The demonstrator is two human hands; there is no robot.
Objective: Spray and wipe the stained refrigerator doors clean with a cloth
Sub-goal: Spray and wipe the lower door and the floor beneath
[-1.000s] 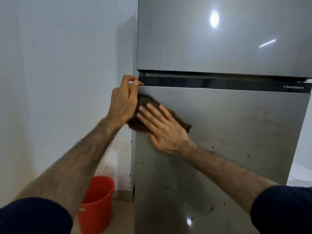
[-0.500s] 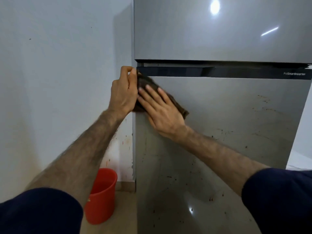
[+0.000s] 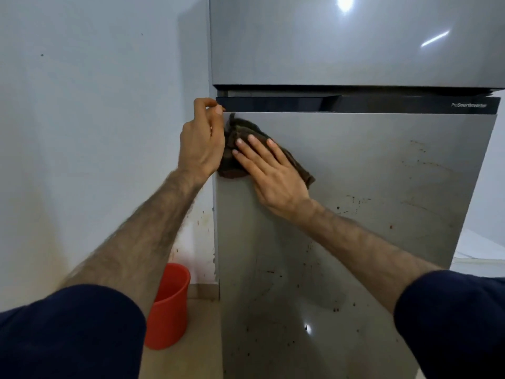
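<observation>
**Cloth pressed at the top-left corner of the lower fridge door**

Nearest are two dark navy sleeves and bare forearms reaching forward. Low on the left, a red plastic bucket (image 3: 169, 305) stands on the floor beside the fridge, below a spattered patch of white wall (image 3: 82, 132).

Farther in, the right hand (image 3: 269, 170) lies flat with straight fingers on a crumpled dark brown cloth (image 3: 240, 132), pressing it against the grey, brown-spotted lower refrigerator door (image 3: 355, 214) near that door's top-left corner. The grip is released: a press, not a grasp. The left hand (image 3: 203, 140) is just left of the cloth, fingers curled at the door's left edge, thumb and forefinger near the black handle strip (image 3: 300, 104); whether it pinches the edge or anything else I cannot tell.

The cloth's long axis runs diagonally, upper left to lower right, with a tail poking out past the right wrist. Most remaining spots lie to the right and below the cloth, so the coming stroke likely runs that way, led by the right hand, which is the one on the cloth.

Farthest, the glossy grey upper door (image 3: 341, 50) looks clean.
</observation>
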